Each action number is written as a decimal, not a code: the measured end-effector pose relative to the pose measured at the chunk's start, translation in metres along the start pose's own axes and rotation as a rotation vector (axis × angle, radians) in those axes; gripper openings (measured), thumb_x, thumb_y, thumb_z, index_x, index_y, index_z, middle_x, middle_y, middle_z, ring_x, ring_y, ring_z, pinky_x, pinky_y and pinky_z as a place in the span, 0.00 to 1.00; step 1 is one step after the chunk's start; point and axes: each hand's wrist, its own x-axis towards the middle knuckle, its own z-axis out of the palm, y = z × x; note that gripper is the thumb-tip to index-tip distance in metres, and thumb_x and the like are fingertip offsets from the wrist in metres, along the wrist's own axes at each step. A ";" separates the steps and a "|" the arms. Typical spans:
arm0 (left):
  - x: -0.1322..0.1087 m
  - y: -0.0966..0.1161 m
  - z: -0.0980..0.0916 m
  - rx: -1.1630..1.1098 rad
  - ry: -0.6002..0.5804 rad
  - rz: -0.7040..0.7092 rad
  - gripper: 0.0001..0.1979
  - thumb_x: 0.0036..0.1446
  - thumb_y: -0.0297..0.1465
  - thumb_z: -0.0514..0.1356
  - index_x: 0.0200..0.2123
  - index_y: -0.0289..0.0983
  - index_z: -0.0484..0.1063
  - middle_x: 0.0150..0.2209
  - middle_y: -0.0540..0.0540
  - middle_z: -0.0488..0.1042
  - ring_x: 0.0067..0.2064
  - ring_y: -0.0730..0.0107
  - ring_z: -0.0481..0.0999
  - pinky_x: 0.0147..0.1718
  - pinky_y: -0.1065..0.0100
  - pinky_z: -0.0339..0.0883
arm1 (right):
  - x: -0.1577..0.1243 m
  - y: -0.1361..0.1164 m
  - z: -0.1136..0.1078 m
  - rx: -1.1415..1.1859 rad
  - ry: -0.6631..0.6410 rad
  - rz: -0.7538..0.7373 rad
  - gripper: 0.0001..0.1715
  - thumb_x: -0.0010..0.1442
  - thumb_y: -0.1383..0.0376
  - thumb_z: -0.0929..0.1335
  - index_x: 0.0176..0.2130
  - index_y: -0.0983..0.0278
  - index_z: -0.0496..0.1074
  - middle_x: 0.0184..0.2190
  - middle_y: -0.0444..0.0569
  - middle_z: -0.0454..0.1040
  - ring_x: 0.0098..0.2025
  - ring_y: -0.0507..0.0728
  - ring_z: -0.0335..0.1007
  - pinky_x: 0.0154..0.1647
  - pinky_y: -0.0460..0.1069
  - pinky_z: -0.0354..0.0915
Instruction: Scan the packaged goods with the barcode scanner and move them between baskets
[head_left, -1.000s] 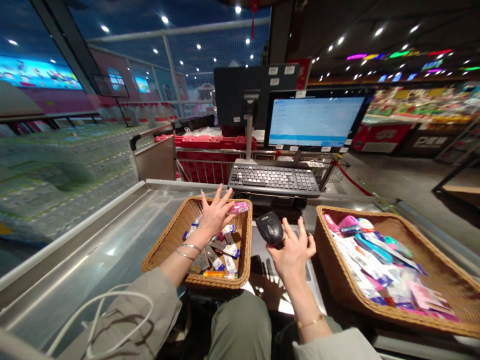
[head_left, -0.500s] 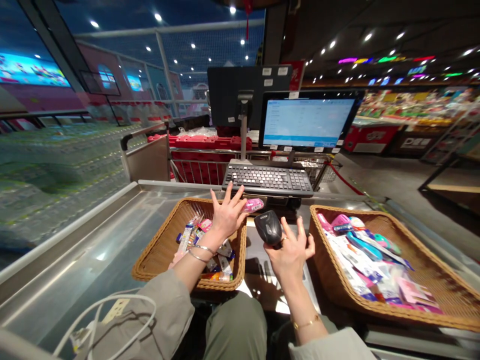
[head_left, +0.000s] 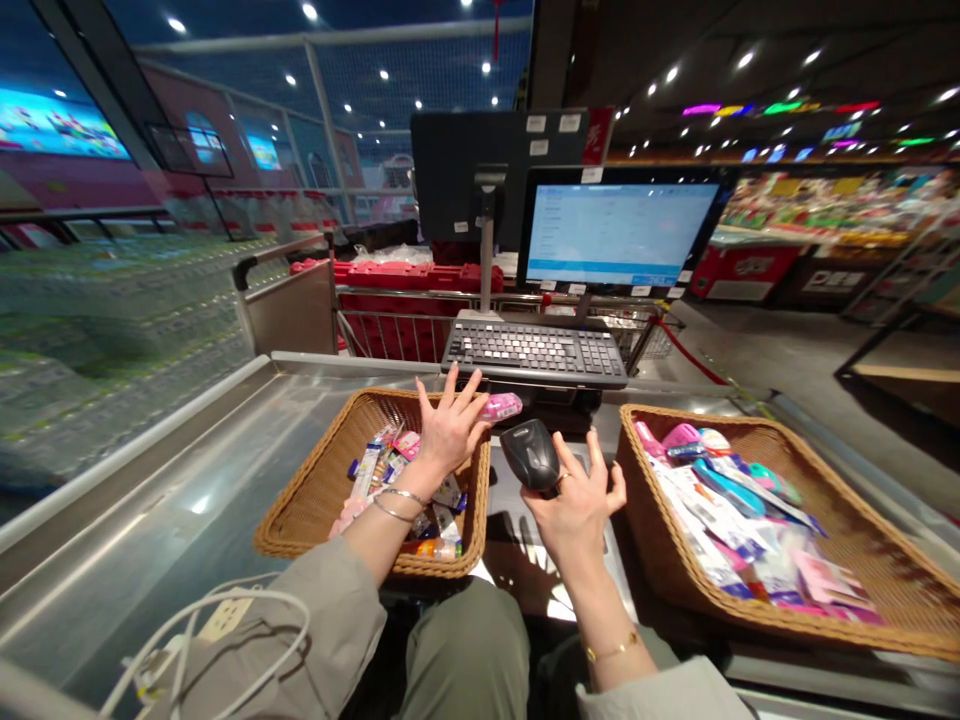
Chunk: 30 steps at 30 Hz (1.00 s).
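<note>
My left hand is over the left wicker basket, its fingers spread. Between its thumb side and fingers it grips a small pink package, whose exact kind I cannot make out. Facing that package is a black barcode scanner. My right hand holds the scanner, though the grip itself is mostly hidden behind the fingers. Several small packaged goods lie in the left basket beneath my left hand and forearm.
Right of my right hand stands another wicker basket with a pile of colourful packages. A keyboard and lit monitor are ahead. A white cable loops at lower left by the metal counter's edge.
The view has shifted slightly. Both hands keep nearly the same pose, the pink package and scanner still in them; the scanner sits a little farther left in view.
</note>
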 end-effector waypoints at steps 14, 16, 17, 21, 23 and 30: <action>-0.001 -0.003 0.004 -0.003 0.002 -0.007 0.19 0.63 0.37 0.58 0.57 0.43 0.70 0.68 0.43 0.58 0.72 0.45 0.43 0.63 0.27 0.22 | -0.002 0.003 -0.003 0.011 -0.038 -0.034 0.08 0.51 0.62 0.69 0.34 0.58 0.76 0.51 0.48 0.78 0.68 0.69 0.52 0.62 0.68 0.40; -0.001 -0.003 0.004 0.008 0.012 -0.009 0.19 0.64 0.37 0.57 0.57 0.43 0.71 0.68 0.43 0.58 0.72 0.45 0.44 0.63 0.27 0.22 | -0.002 0.004 -0.003 0.008 -0.044 -0.048 0.08 0.51 0.62 0.69 0.34 0.58 0.76 0.51 0.47 0.77 0.68 0.69 0.52 0.62 0.68 0.40; -0.001 -0.003 0.004 0.011 0.017 -0.010 0.19 0.64 0.37 0.57 0.57 0.42 0.71 0.68 0.42 0.58 0.72 0.45 0.44 0.63 0.27 0.22 | -0.002 0.004 -0.003 0.010 -0.045 -0.049 0.07 0.52 0.62 0.69 0.34 0.58 0.76 0.51 0.47 0.77 0.68 0.69 0.52 0.63 0.68 0.39; -0.001 -0.002 0.004 0.006 0.025 0.004 0.19 0.63 0.36 0.58 0.57 0.42 0.71 0.67 0.42 0.59 0.72 0.45 0.45 0.63 0.26 0.23 | -0.001 0.001 -0.006 0.023 -0.032 -0.032 0.06 0.52 0.63 0.69 0.33 0.59 0.76 0.50 0.46 0.78 0.67 0.68 0.54 0.63 0.67 0.39; -0.002 0.000 0.004 0.002 0.023 0.008 0.19 0.63 0.37 0.58 0.57 0.43 0.71 0.67 0.42 0.60 0.72 0.45 0.46 0.63 0.25 0.25 | 0.000 0.000 -0.008 0.022 -0.025 -0.032 0.06 0.52 0.64 0.68 0.33 0.59 0.76 0.49 0.47 0.78 0.67 0.69 0.54 0.62 0.68 0.40; -0.002 0.009 0.003 0.008 0.055 0.033 0.18 0.63 0.38 0.58 0.55 0.42 0.72 0.67 0.43 0.61 0.71 0.46 0.48 0.63 0.26 0.26 | -0.003 0.010 -0.008 -0.017 -0.006 -0.059 0.15 0.53 0.62 0.68 0.41 0.60 0.76 0.55 0.51 0.75 0.67 0.70 0.52 0.62 0.67 0.41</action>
